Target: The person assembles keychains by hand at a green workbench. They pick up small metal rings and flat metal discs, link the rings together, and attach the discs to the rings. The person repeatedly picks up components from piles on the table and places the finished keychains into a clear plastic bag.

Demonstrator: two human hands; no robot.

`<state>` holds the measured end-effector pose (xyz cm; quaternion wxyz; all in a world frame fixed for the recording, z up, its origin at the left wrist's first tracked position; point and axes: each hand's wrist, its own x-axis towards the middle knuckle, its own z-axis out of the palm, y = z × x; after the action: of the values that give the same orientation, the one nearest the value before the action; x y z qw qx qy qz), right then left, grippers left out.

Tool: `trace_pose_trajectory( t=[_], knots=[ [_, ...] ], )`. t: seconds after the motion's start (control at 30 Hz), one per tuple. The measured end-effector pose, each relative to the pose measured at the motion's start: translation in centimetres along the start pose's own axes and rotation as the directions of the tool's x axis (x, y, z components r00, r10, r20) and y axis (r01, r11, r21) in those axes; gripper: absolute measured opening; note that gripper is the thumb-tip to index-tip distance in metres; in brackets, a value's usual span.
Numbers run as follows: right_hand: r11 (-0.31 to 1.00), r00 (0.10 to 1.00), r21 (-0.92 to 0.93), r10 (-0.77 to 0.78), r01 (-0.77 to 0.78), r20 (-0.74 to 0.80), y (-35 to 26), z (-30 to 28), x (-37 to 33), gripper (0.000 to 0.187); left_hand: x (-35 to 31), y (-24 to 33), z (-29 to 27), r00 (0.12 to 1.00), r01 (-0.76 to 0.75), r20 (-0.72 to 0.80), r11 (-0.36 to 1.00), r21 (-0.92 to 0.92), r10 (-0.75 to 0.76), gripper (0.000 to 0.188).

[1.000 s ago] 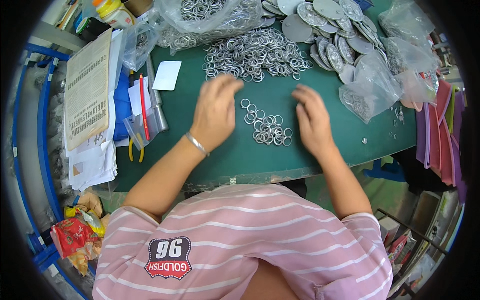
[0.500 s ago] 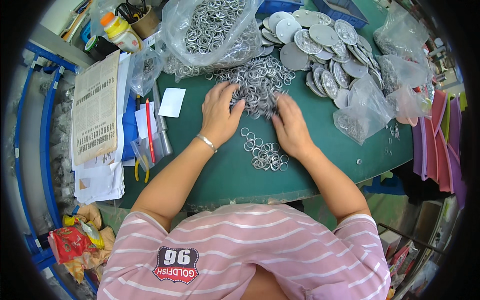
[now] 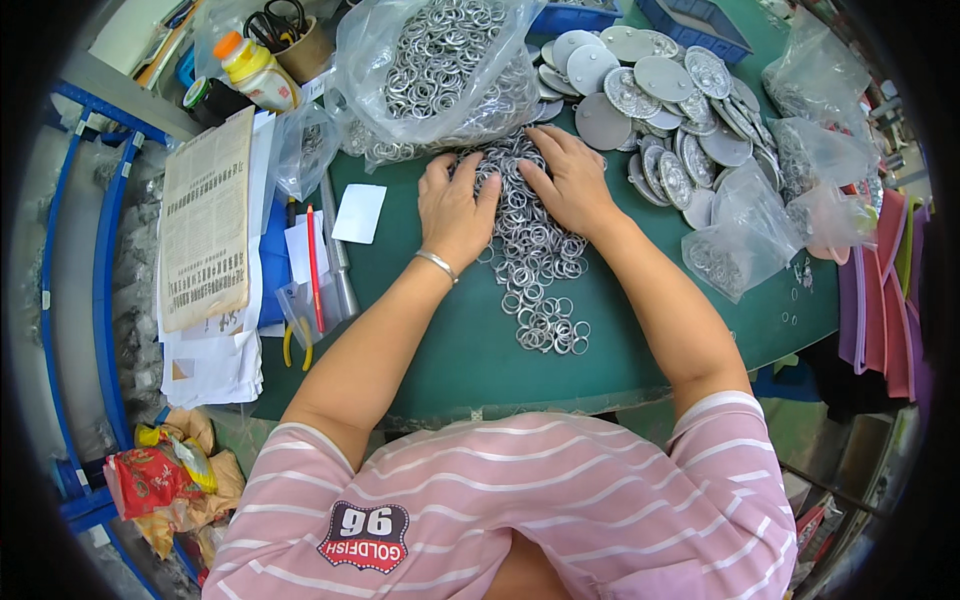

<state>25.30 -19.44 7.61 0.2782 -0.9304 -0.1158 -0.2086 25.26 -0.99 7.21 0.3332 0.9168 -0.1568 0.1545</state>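
Silvery metal rings (image 3: pixel 535 235) lie in a heap on the green tabletop, trailing toward me into a looser cluster (image 3: pixel 552 325). At the heap's left side my left hand (image 3: pixel 458 208) is open, a bracelet on its wrist, its fingers reaching into the rings. My right hand (image 3: pixel 575 185) lies open over the far right part, fingers stretched out and touching the heap. Some rings are hidden beneath both hands. Just beyond them, a clear plastic bag (image 3: pixel 365 75) full of similar rings stands with its mouth open.
Round grey metal discs (image 3: pixel 663 78) are piled at the back right, before a blue tray (image 3: pixel 700 25). Clear bags (image 3: pixel 735 235) of small parts lie at the right. On the left are papers (image 3: pixel 207 225), a red pencil (image 3: pixel 315 270), a white card (image 3: pixel 359 213) and yellow-handled pliers (image 3: pixel 298 343).
The heap has spread toward me and now joins the small near cluster of rings. My right hand has moved farther away, onto the heap's far side. The view has shifted slightly.
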Motion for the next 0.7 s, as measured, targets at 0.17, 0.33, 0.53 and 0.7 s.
trace_pose_trajectory(
  t=[0.17, 0.33, 0.53, 0.7],
  knots=[
    [0.984, 0.987, 0.171, -0.072, 0.046, 0.147, -1.2, -2.2, -3.1, 0.044, -1.3, 0.6, -1.1, 0.992, -0.095, 0.067, 0.980, -0.177, 0.109, 0.035],
    [0.961, 0.963, 0.224, -0.205, 0.163, 0.175, -2.7, -4.4, -4.8, 0.033, -2.8, 1.0, -2.5, 0.987, -0.061, 0.120, 0.936, -0.347, 0.109, 0.030],
    [0.827, 0.920, 0.401, 0.355, -0.393, 0.167, -3.0, -4.5, 1.1, 0.022, 2.9, 1.4, -5.6, 0.722, 0.646, 0.584, 0.057, -0.762, -0.371, 0.066],
    [0.888, 0.930, 0.289, 0.308, -0.357, 0.200, -1.0, -2.3, 2.8, 0.021, 8.1, 1.1, -6.8, 0.456, 0.833, 0.860, -0.231, -0.503, -0.230, 0.057]
  ],
)
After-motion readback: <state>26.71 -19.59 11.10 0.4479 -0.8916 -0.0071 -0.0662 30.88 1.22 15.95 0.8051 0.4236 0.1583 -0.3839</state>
